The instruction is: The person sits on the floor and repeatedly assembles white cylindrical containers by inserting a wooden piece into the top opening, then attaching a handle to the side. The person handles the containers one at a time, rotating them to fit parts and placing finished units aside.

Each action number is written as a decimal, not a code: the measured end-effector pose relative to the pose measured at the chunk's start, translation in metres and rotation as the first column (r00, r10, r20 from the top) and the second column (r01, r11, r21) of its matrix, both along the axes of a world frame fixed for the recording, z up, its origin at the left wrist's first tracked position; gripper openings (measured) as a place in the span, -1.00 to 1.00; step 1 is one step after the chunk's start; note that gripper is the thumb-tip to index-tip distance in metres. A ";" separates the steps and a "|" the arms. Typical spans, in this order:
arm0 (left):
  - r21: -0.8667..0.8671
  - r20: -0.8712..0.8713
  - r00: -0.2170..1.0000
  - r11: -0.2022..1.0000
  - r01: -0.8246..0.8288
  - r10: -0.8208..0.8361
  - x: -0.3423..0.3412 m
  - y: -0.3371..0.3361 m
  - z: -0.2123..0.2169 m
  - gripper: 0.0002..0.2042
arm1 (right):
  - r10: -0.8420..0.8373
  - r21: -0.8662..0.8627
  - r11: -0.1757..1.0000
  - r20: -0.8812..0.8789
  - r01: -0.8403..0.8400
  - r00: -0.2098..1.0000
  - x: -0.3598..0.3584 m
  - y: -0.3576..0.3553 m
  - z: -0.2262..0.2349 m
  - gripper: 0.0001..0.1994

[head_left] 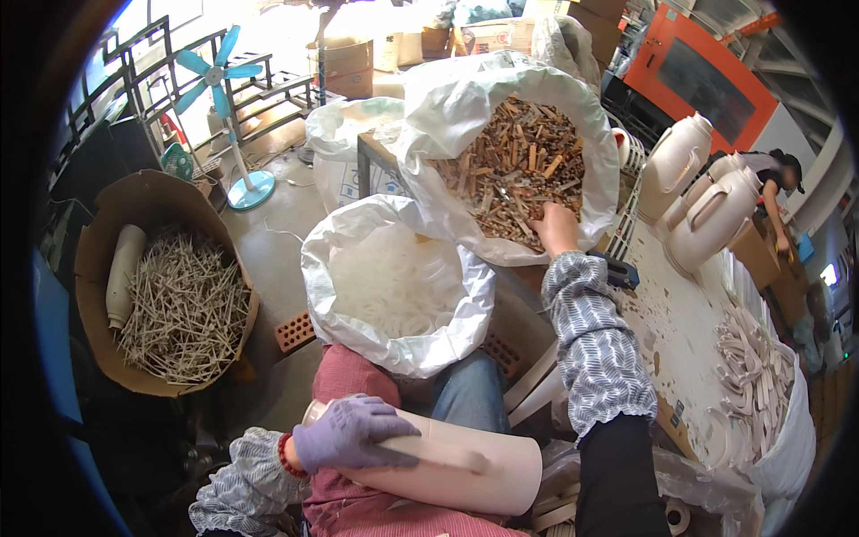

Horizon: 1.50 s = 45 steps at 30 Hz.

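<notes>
We wear lavender on our left hand point(355, 436) and leaf-patterned grey-and-white sleeves point(591, 336); around us we see a pale pink cylinder point(483, 458), rusty-brown pieces point(523, 161), white sacks point(434, 116) and a light-blue fan point(215, 75).

wearer's two hands point(353, 436) point(556, 226) — one lap-held cylinder point(479, 465), three pale jugs point(711, 224), one blue-bladed fan point(215, 75)

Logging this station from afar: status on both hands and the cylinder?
Left hand: gloved, on pale cylinder. Right hand: bare, at brown pieces in larger sack. Smaller white sack beyond cylinder, blocking neither hand.
</notes>
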<state>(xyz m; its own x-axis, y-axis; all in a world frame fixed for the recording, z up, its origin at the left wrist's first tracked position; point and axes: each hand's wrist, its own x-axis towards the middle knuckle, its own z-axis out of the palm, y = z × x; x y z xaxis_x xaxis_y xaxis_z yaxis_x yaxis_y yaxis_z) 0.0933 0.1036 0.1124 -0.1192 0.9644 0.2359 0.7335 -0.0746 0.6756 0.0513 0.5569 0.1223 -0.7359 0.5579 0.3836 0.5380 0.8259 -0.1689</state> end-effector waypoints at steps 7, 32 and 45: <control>0.042 -0.008 0.994 0.993 -0.111 0.111 0.024 -0.053 -0.001 -0.57 | 0.317 -0.112 0.936 -0.146 -0.334 0.937 0.052 -0.062 0.036 -0.83; 0.157 -0.148 0.975 0.977 -0.142 0.165 0.053 -0.084 -0.029 -0.48 | 0.893 -0.840 0.042 -0.211 -0.541 0.397 0.186 -0.295 -0.007 -0.76; 0.013 0.274 0.929 0.965 -0.261 0.248 0.005 -0.003 -0.017 -0.43 | 0.624 -0.553 0.478 -0.333 -0.682 0.707 0.252 -0.190 -0.002 -0.66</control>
<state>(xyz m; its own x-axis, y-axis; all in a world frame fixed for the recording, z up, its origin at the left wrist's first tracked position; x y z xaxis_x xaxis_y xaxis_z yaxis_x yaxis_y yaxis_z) 0.0983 0.1007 0.0955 -0.4240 0.8818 0.2063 0.5243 0.0533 0.8498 0.3034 0.3670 0.1199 -0.9723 0.0452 0.2292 -0.1513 0.6259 -0.7651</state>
